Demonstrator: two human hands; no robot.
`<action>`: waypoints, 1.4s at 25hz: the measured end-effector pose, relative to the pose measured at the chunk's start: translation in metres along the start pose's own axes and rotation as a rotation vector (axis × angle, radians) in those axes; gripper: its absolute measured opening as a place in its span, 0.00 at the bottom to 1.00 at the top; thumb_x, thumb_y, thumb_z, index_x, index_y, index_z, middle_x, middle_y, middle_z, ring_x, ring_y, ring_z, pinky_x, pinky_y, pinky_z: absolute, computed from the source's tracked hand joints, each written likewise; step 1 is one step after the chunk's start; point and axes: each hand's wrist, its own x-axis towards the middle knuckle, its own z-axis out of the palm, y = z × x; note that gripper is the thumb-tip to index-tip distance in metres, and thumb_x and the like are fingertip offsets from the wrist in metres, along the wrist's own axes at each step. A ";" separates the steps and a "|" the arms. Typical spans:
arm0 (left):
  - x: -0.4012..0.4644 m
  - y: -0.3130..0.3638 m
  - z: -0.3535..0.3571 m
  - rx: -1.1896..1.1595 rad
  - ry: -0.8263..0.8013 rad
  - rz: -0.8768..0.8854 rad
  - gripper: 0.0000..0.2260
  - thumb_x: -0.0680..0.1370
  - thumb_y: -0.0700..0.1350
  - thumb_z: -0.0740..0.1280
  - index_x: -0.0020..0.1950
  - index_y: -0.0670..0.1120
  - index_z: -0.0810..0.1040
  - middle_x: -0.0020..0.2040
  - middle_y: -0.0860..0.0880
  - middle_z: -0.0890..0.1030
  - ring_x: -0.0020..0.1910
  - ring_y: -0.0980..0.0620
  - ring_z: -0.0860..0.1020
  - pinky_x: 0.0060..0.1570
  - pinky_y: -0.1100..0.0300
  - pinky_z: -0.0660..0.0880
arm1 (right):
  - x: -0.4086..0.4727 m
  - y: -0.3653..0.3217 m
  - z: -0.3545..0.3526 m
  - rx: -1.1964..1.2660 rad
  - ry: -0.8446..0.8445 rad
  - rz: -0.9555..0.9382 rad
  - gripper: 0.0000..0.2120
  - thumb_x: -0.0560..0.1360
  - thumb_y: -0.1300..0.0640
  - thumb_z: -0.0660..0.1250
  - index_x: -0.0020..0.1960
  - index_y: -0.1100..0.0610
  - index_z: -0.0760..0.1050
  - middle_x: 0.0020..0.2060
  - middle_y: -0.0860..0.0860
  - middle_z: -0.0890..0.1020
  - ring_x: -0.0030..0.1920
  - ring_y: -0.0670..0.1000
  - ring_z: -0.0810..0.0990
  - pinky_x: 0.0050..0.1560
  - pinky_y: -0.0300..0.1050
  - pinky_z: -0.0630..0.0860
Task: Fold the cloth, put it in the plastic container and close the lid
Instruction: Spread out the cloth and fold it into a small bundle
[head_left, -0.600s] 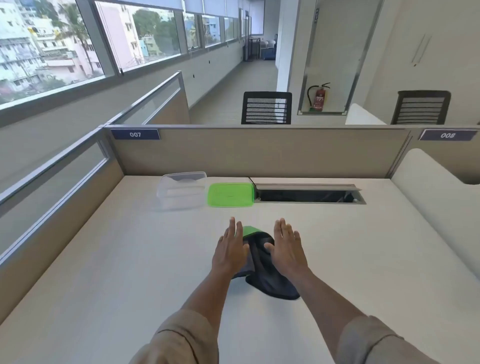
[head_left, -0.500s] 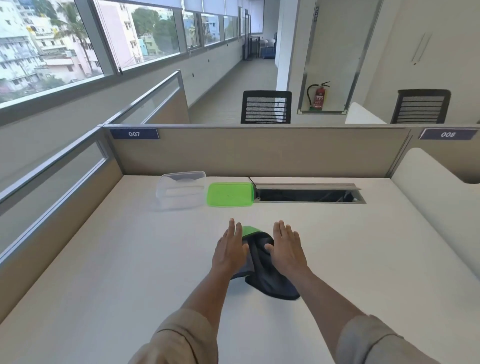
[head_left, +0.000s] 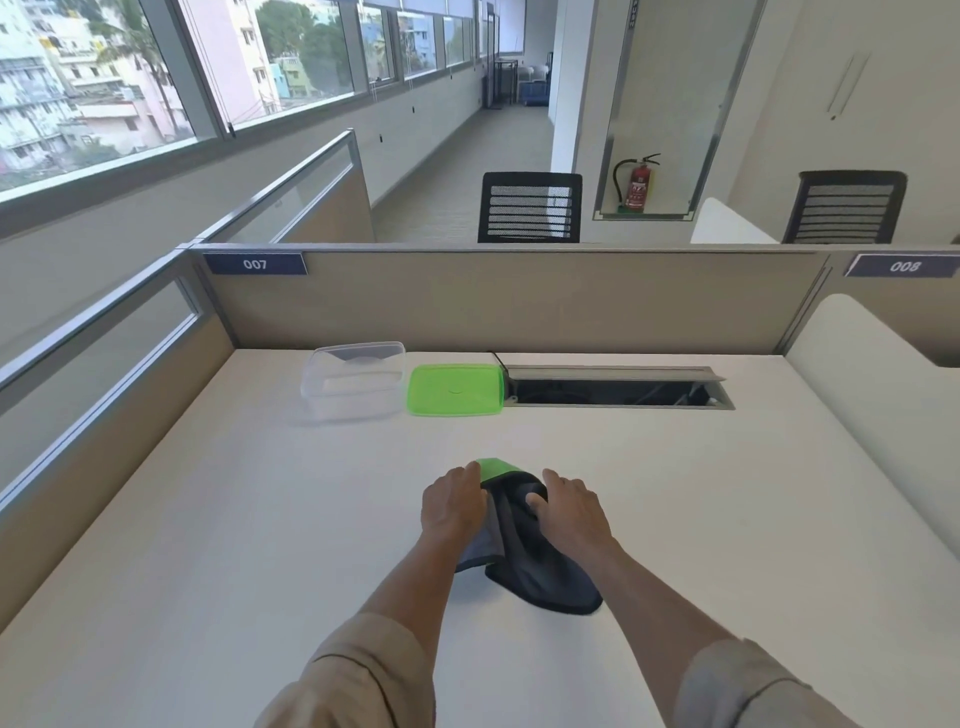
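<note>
Two sleeves: beige, rolled back on both forearms at the near edge of the view.
Desk: a pale off-white desk top (head_left: 208, 545) with tan partition walls on the left and far sides.
Cloth: a dark grey cloth with a bright green corner (head_left: 540, 566) lies bunched on the desk in front of the person, its green corner pointing away, its rounded dark end toward the near side.
Left hand: the left hand (head_left: 453, 506) rests palm down on the left part of the cloth, fingers curled at the green corner; whether they pinch the fabric I cannot tell.
Right hand: the right hand (head_left: 569, 512) lies on the right part of the cloth, thumb pressed into a dark fold, fingers bent downward; a real grip cannot be told.
Container: a clear rectangular plastic container (head_left: 354, 382) stands open on the desk, well beyond the cloth and to the left.
Lid: a flat bright green plastic lid (head_left: 456, 389) lies on the desk just beside the container's right side.
Cable slot: a long open grey metal cable slot (head_left: 618, 389) lies just right of the lid.
Partition labels: dark plates reading 007 (head_left: 254, 264) and 008 (head_left: 905, 266).
Beyond the partition: two black mesh chair backs and a red fire extinguisher (head_left: 638, 184).
</note>
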 end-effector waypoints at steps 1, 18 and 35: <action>0.002 0.001 0.001 -0.001 0.007 -0.013 0.09 0.79 0.46 0.60 0.57 0.46 0.73 0.53 0.44 0.81 0.52 0.40 0.79 0.42 0.53 0.68 | 0.002 0.001 0.001 0.029 -0.006 0.015 0.15 0.79 0.45 0.56 0.54 0.57 0.71 0.51 0.56 0.82 0.53 0.60 0.76 0.51 0.55 0.72; 0.019 0.003 -0.023 -0.173 0.256 0.153 0.09 0.81 0.49 0.58 0.57 0.53 0.76 0.52 0.52 0.83 0.48 0.44 0.80 0.41 0.53 0.72 | 0.030 -0.004 -0.011 0.119 -0.004 0.105 0.07 0.73 0.49 0.65 0.46 0.52 0.77 0.42 0.50 0.83 0.42 0.54 0.80 0.43 0.50 0.81; 0.031 -0.026 -0.102 0.015 0.445 0.167 0.11 0.78 0.37 0.61 0.53 0.48 0.81 0.48 0.46 0.80 0.46 0.42 0.76 0.42 0.54 0.67 | 0.020 0.023 -0.088 -0.221 0.417 0.015 0.16 0.70 0.72 0.63 0.53 0.57 0.75 0.47 0.53 0.79 0.42 0.58 0.78 0.42 0.52 0.74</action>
